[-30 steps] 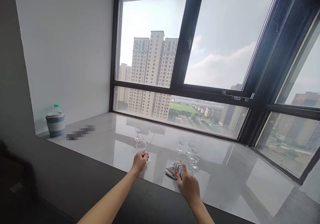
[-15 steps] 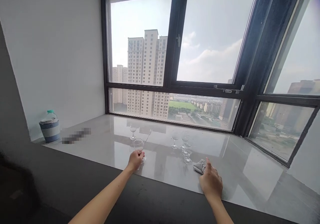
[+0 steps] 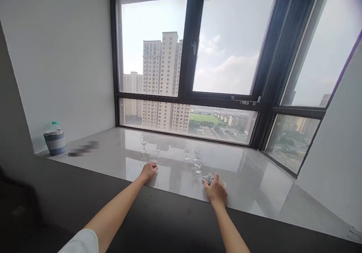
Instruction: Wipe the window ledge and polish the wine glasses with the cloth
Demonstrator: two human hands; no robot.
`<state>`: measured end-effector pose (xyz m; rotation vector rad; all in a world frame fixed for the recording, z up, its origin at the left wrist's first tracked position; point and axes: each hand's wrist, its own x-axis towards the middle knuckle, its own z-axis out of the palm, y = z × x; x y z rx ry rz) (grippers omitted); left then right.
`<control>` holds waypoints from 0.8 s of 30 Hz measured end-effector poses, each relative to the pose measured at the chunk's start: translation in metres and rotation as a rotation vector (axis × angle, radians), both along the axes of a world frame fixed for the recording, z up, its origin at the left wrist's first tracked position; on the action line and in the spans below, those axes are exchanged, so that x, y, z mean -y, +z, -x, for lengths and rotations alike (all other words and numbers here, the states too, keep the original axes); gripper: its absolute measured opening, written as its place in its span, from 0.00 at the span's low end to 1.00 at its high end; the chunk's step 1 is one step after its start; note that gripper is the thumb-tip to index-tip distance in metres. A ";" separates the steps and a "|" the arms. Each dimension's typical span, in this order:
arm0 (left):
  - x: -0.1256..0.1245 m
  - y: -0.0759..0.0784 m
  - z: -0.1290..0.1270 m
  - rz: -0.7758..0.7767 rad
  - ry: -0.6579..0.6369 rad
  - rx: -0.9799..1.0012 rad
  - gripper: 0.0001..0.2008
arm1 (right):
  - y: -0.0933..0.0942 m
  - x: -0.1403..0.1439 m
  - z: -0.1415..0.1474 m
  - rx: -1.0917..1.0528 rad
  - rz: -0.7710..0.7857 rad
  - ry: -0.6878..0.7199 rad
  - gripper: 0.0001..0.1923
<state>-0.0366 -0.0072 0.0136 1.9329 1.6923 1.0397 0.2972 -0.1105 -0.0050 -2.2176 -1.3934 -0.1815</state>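
Note:
My left hand (image 3: 148, 172) is closed around the stem of a clear stemmed glass (image 3: 154, 157) near the sill's front edge; the fingers hide part of it. To the right, my right hand (image 3: 216, 192) rests low on the sill, its fingers closed on a crumpled grey cloth (image 3: 208, 178). Just left of the cloth stands another stemmed glass (image 3: 198, 169). Behind that one, more stemmed glasses are grouped, including a glass (image 3: 186, 155) a little apart. A further stemmed glass (image 3: 143, 146) stands upright behind my left hand.
The glossy grey windowsill (image 3: 113, 166) mirrors the window and drops off at its front edge. A blue-and-white container (image 3: 54, 143) with a green-topped bottle (image 3: 55, 125) stands at the far left, beside a pixelated dark item (image 3: 83, 148). Dark window frames (image 3: 186, 98) bound the back.
My right hand has moved onto the grey cloth and closed on it. My left hand still holds its glass. The camera view has shifted, so the sill's things sit further left.

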 end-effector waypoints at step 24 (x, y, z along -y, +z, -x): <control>-0.073 0.003 -0.162 -0.054 -0.226 -0.478 0.16 | 0.002 0.000 0.001 -0.080 -0.098 -0.013 0.22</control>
